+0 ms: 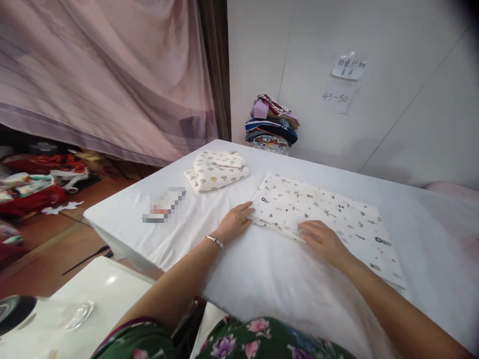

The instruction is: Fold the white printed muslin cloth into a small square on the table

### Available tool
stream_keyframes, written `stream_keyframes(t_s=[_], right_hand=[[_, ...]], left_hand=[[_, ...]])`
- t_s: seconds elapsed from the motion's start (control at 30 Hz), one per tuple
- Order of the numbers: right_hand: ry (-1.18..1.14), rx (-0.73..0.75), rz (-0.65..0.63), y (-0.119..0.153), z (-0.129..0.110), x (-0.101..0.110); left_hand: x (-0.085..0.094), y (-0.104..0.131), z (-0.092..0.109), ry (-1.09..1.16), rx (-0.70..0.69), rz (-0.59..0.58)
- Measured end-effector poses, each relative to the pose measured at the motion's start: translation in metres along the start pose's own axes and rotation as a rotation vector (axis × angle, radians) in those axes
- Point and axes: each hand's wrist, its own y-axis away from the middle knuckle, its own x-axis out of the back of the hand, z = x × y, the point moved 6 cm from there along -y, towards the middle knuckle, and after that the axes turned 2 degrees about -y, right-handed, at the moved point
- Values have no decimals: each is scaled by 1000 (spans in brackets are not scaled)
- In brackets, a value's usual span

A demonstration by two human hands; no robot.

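Note:
A white cloth (318, 214) printed with small motifs lies folded in a flat rectangle on the white-covered table (179, 244). My left hand (235, 219), with a silver bracelet at its wrist, is at the near left corner of this cloth, its fingers closed on the edge. The underside of that grip is hidden. Along the front edge, my right hand (322, 239) rests on top of the cloth with its fingers stretched out and slightly bent. Behind my left hand sits a folded cream garment (217, 172) with a mushroom-like print.
A blurred-out flat object (164, 204) lies on the table's left side. Folded clothes (272, 124) are stacked at the back wall, below paper notes (342, 82). Pink curtains (112, 75) hang at left. A white surface (108, 294) and a red basket (33, 197) are lower left.

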Motion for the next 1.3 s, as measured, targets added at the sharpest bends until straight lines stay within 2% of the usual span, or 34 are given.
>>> stream_keyframes(t_s=[0.13, 0.27, 0.5, 0.7, 0.83, 0.93, 1.03, 1.13, 1.3], right_hand=[[73, 142, -21, -21, -27, -21], [177, 277, -6, -40, -54, -43], [331, 331, 50, -65, -80, -69], [300, 321, 91, -76, -89, -79], [82, 200, 127, -83, -84, -77], [-70, 105, 174, -85, -76, -74], [-151, 83, 263, -86, -72, -68], [-151, 97, 314, -86, -72, -67], [-40, 142, 280, -86, -75, -77]], left_hand=[[0, 2, -10, 92, 104, -13], [6, 3, -19, 87, 215, 33], [7, 0, -18, 82, 256, 21], [4, -4, -25, 140, 315, 28], [1, -4, -24, 101, 290, 16], [2, -3, -23, 2, 337, 44], [3, -2, -20, -78, 381, 54], [4, -2, -15, -97, 407, 44], [3, -2, -14, -98, 427, 29]])
